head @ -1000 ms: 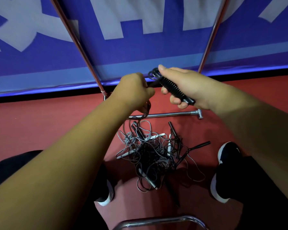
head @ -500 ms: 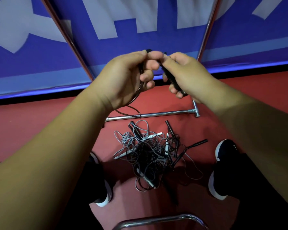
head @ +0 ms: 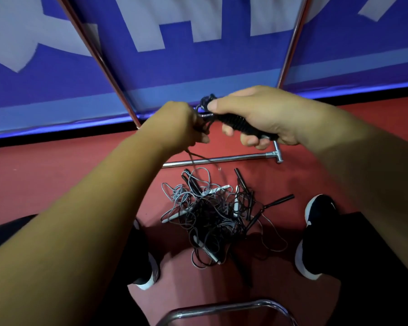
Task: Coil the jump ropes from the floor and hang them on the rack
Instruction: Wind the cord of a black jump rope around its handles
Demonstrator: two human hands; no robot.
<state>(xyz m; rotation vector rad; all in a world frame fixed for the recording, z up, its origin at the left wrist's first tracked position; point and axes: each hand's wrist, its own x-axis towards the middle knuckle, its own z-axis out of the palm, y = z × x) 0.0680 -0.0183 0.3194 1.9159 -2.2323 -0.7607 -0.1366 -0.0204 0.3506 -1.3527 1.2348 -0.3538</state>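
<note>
My right hand point(head: 259, 114) grips the black ribbed handles of a jump rope point(head: 236, 122), with rope coiled at their top end. My left hand point(head: 174, 128) holds the thin black cord of that rope just left of the handles; the cord trails down to the floor. A tangled pile of black and grey jump ropes point(head: 212, 212) with black and white handles lies on the red floor between my feet. The chrome rack point(head: 222, 159) has a low crossbar behind the pile and two slanted uprights rising past my hands.
A blue banner wall point(head: 198, 67) stands right behind the rack. My black shoes are at the left point(head: 146, 274) and right point(head: 316, 231) of the pile. A curved chrome tube point(head: 222, 308) crosses the bottom edge, near my body.
My left hand has dropped from against the right hand's fingers to lower left, drawing the cord with it. My right hand holds the handles lower than half a second ago.
</note>
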